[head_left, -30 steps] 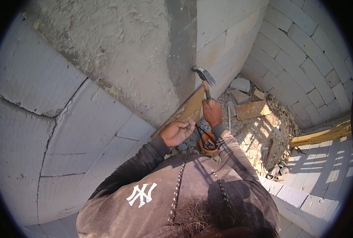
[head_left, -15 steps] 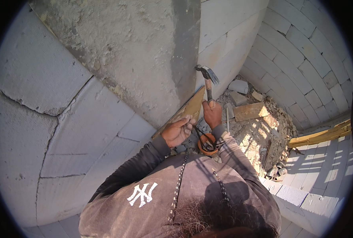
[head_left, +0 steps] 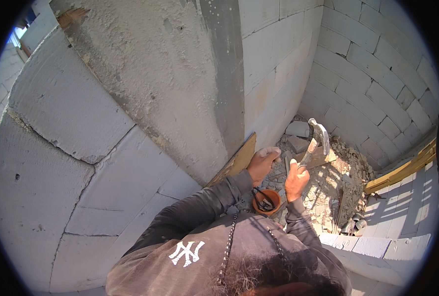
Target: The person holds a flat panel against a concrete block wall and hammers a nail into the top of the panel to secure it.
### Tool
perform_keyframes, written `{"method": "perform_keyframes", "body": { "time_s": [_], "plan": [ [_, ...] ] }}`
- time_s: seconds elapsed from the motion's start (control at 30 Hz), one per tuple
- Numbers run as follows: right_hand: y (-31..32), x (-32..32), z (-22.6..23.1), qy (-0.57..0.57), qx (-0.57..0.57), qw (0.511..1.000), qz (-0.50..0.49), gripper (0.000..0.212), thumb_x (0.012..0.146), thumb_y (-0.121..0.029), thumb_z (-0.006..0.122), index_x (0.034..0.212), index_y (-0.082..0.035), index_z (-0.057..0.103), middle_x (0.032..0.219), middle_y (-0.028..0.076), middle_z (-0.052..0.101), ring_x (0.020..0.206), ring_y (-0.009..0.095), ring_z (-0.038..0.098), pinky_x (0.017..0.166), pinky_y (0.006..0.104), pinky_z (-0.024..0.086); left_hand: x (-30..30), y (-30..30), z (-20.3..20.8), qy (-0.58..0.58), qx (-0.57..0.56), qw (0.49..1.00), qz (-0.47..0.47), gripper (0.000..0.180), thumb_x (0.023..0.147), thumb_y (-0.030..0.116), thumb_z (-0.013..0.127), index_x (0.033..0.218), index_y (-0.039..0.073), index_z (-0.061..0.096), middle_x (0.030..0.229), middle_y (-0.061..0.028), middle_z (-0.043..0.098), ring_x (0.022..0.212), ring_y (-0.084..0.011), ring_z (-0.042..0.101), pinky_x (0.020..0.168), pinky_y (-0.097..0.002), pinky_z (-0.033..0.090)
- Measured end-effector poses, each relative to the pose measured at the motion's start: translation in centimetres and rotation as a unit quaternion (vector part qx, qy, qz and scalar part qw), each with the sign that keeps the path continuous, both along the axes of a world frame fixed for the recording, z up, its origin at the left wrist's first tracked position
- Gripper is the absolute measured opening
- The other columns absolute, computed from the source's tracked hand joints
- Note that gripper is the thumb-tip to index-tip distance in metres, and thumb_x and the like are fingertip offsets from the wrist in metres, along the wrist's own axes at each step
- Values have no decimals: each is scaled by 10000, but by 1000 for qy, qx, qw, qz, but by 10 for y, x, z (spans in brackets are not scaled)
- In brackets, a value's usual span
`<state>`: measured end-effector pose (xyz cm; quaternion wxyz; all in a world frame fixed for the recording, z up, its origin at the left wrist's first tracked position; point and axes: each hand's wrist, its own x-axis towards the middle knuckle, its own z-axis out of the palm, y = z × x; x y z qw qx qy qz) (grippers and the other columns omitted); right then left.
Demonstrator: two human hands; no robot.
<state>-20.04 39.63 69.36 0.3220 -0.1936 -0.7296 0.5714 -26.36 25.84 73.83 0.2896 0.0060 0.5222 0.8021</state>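
My right hand [head_left: 295, 179] grips the handle of a claw hammer [head_left: 316, 137], its steel head raised up and to the right of the hand. My left hand [head_left: 262, 162] rests against the end of a yellow-brown wooden board [head_left: 235, 163] that leans along the rough concrete column [head_left: 180, 89]; its fingers are pinched near the board's edge, and I cannot tell whether they hold a nail. An orange bowl [head_left: 266, 201] with dark metal tools in it sits below, between my two wrists.
Grey block walls [head_left: 367, 74] close in the corner. Rubble and broken blocks [head_left: 338, 172] cover the floor below. A long wooden beam [head_left: 402, 170] lies at the right. Pale blocks [head_left: 377, 246] lie at lower right.
My right hand has swung the hammer up and to the right, away from the board. My left hand has slid along to the board's end.
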Motion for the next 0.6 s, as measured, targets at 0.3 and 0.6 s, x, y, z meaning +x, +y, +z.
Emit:
{"method": "perform_keyframes", "body": {
  "time_s": [0.3, 0.6],
  "plan": [
    [-19, 60, 43, 23, -194, 975, 111, 162, 915, -113, 713, 955, 40, 682, 819, 21, 680, 691, 58, 558, 607, 222, 426, 37, 12, -11, -49, 277, 955, -97, 240, 1035, 124, 514, 1254, 26, 513, 1332, -202, 561, 1166, -285, 604, 1032, -419, 490],
    [-25, 57, 79, 23, -267, 951, 152, 136, 917, -106, 710, 969, 16, 683, 743, -65, 542, 630, 9, 415, 527, 197, 300, 39, 1, 37, 137, 163, 971, -108, 522, 1039, 267, 562, 1464, 15, 394, 1449, -233, 496, 1225, -274, 586, 1055, -364, 477]
  ]
}}
